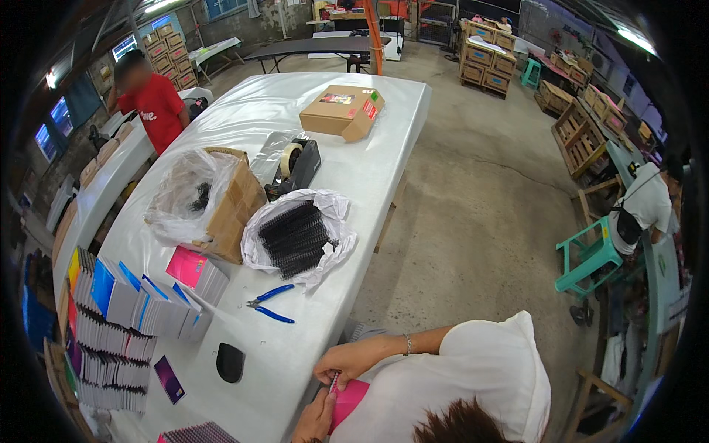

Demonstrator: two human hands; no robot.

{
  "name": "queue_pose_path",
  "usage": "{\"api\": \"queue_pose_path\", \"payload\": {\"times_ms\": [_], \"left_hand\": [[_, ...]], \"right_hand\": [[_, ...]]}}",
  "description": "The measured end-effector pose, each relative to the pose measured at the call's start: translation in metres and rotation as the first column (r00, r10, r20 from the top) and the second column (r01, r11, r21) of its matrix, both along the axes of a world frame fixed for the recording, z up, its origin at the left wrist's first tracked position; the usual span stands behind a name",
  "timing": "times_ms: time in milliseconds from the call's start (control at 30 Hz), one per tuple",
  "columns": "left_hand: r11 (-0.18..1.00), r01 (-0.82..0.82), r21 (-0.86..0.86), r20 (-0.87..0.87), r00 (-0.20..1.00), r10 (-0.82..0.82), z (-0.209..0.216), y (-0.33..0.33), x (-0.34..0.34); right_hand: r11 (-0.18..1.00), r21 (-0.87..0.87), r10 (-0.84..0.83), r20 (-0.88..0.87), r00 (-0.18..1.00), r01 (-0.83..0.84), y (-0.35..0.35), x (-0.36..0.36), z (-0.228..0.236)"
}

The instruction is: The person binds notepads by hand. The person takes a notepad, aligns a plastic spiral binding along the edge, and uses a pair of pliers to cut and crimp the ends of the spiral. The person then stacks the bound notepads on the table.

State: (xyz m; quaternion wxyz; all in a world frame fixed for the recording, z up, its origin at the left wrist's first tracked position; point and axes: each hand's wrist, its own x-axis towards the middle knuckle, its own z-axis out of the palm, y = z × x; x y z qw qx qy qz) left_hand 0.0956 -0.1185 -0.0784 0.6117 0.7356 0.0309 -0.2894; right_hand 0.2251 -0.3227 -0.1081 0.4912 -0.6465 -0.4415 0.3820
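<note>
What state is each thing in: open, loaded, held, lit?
Blue-handled cutting pliers: handles spread
White paper wrap: open, black binding coils exposed
Cardboard box: open, clear plastic bag spilling out
Tape dispenser: loaded
Pink notebook: held
Turquoise stool: upright
Fluorescent ceiling light: lit

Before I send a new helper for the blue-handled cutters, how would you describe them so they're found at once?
Start at the long white-covered table and find the crumpled white wrapping holding black spiral coils. The cutters lie just below it in the picture, handles spread. Those two slim, bright blue handles set them apart from the all-black coils.
</note>
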Motion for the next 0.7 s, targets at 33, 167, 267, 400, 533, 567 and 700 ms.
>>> {"api": "queue_pose_path", "payload": {"times_ms": [33,167,267,400,533,567,700], "left_hand": [[1.000,0.000,0.002,0.001,1.000,0.000,0.001,0.000,0.001],[1.000,0.000,0.005,0.001,1.000,0.000,0.002,0.001,0.000],[1.000,0.006,0.005,0.002,1.000,-0.006,0.002,0.002,0.000],[1.000,0.006,0.008,-0.007,1.000,-0.006,0.002,0.004,0.000],[1.000,0.011,0.014,-0.010,1.000,-0.011,0.003,0.005,0.000],[1.000,0.010,0.015,-0.010,1.000,-0.010,0.003,0.005,0.000],[1.000,0.007,0.015,-0.012,1.000,-0.007,0.004,0.004,-0.001]], "right_hand": [[1.000,0.010,0.009,0.002,1.000,-0.010,0.001,0.001,-0.003],[0.999,0.037,0.011,0.057,0.998,-0.014,0.002,0.001,-0.005],[0.997,0.080,0.012,0.068,0.998,-0.018,0.002,0.000,-0.015],[1.000,0.021,0.020,0.074,0.997,-0.022,-0.001,0.000,-0.004],[0.999,0.040,0.006,0.091,0.996,-0.010,-0.001,-0.001,-0.015],[0.999,0.036,0.000,0.097,0.995,-0.003,-0.001,-0.002,-0.016],[1.000,0.008,-0.009,0.054,0.999,0.009,-0.005,-0.002,0.007]]}}
